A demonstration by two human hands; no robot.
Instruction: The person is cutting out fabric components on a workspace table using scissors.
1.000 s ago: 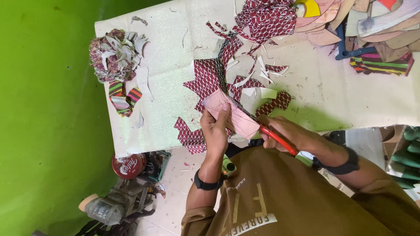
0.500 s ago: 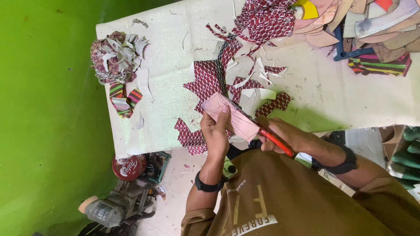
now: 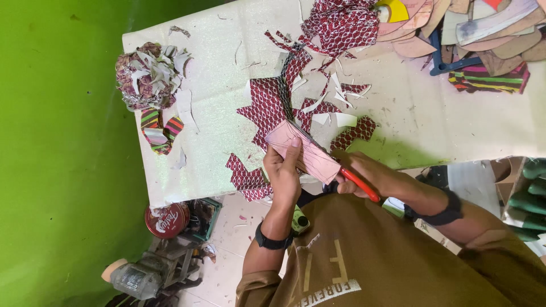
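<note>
Your left hand [image 3: 282,170] pinches a pale pink card pattern piece [image 3: 302,150], fingers clamped along its near edge with a fingertip pressed on its face, at the near edge of the white table [image 3: 432,125]. Your right hand [image 3: 358,173] is closed around the red handles of the scissors [image 3: 358,183], whose blades run under the pink piece. Dark red patterned fabric [image 3: 273,105] lies beneath and beyond the piece, with white offcuts [image 3: 335,116] scattered just right of it. A heap of scraps [image 3: 149,75] sits at the far left corner of the table. On the floor to the near left stands a round red tin [image 3: 166,220], lid on, so you cannot tell its contents; beside it is a grey motor [image 3: 139,277].
</note>
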